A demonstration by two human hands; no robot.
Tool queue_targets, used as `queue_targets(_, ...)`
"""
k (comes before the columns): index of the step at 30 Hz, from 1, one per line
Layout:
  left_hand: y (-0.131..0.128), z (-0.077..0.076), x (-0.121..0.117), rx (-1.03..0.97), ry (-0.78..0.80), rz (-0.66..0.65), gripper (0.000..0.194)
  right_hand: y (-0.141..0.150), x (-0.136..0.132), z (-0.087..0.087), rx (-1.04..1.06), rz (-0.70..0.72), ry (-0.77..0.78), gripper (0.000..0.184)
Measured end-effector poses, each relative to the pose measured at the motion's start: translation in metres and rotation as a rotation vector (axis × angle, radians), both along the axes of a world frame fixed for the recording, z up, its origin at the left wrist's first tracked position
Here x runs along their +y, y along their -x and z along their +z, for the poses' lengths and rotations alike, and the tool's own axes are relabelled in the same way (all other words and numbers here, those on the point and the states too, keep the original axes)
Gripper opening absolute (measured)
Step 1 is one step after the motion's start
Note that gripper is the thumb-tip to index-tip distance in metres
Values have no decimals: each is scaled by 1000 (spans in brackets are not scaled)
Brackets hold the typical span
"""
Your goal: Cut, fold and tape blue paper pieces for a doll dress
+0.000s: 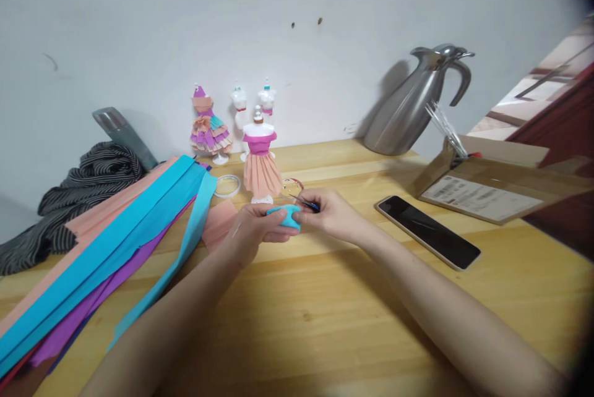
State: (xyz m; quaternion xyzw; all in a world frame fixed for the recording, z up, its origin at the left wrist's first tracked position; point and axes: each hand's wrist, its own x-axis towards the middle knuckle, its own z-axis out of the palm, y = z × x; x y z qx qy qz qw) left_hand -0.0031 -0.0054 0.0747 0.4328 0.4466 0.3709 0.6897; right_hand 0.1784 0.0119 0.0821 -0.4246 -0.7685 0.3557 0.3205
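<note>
Over the middle of the table, my left hand [255,222] is closed on a small folded piece of turquoise crepe paper [290,216]. My right hand [331,214] pinches the paper's right edge with thumb and finger. Tucked in the same hand is a slim tool, apparently small scissors [315,206], its thin point aimed left above the paper. Most of its handle is hidden by the fingers. Just behind my hands stands a mini dress form [261,165] in a magenta top and pleated peach skirt. A peach paper piece [219,224] lies left of my left hand.
Long crepe strips [139,236] cover the left side, near a striped cloth [93,180] and a grey bottle [125,137]. More dress forms [208,125] and a tape roll [227,186] stand behind. Right are a phone [427,231], a cardboard box [487,183] and a steel jug [408,106].
</note>
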Motion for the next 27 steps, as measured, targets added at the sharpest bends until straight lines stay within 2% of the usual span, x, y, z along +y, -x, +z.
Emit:
queue_targets(9, -3, 3, -2, 18, 10, -40, 43, -2, -2, 3, -55, 6, -59, 22)
queue_targets(13, -6, 5, -3, 27, 29, 20, 41, -2, -1, 3, -67, 33, -38, 24)
queue_targets(16, -7, 6, -3, 24, 39, 35, 35, -8, -2, 8, -93, 90, -19, 26)
queue_targets(21, -6, 4, -3, 26, 37, 37, 29, -21, -4, 20, -124, 268, -69, 30)
queue_targets(27, -5, 8, -5, 65, -21, 31, 25, -29, -5, 29, -205, 302, -70, 31)
